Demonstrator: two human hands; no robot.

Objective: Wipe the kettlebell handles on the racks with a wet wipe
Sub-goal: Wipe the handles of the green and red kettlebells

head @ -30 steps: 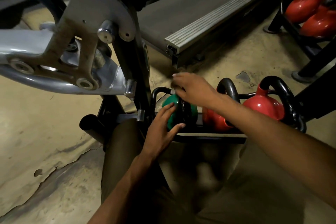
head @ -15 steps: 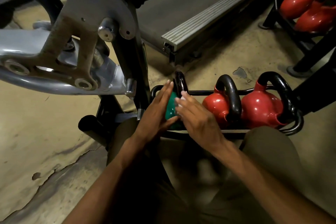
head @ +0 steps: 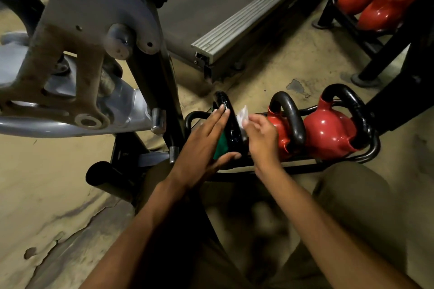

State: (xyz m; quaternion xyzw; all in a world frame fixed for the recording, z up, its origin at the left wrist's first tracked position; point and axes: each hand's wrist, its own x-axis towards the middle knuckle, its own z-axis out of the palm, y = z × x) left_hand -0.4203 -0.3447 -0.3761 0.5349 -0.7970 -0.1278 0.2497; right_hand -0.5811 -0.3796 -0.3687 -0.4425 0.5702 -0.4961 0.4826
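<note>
A green kettlebell (head: 220,146) with a glossy black handle (head: 229,122) stands at the left end of a low black rack (head: 293,166). My left hand (head: 204,141) lies flat against its left side, fingers straight and thumb under the front. My right hand (head: 261,136) pinches a white wet wipe (head: 243,116) against the right side of that handle. Two red kettlebells (head: 281,131) (head: 328,131) with black handles sit to the right on the same rack.
A grey exercise machine arm (head: 77,73) and its black post (head: 162,91) stand close on the left. A treadmill deck (head: 234,7) lies beyond. Another rack with red kettlebells (head: 375,0) is at the upper right. My knees are below, over cracked floor.
The kettlebell handle was turned upright. My right hand moved from on top of the bell to its right side, and the wipe now shows at the handle. My left hand stayed on the left side.
</note>
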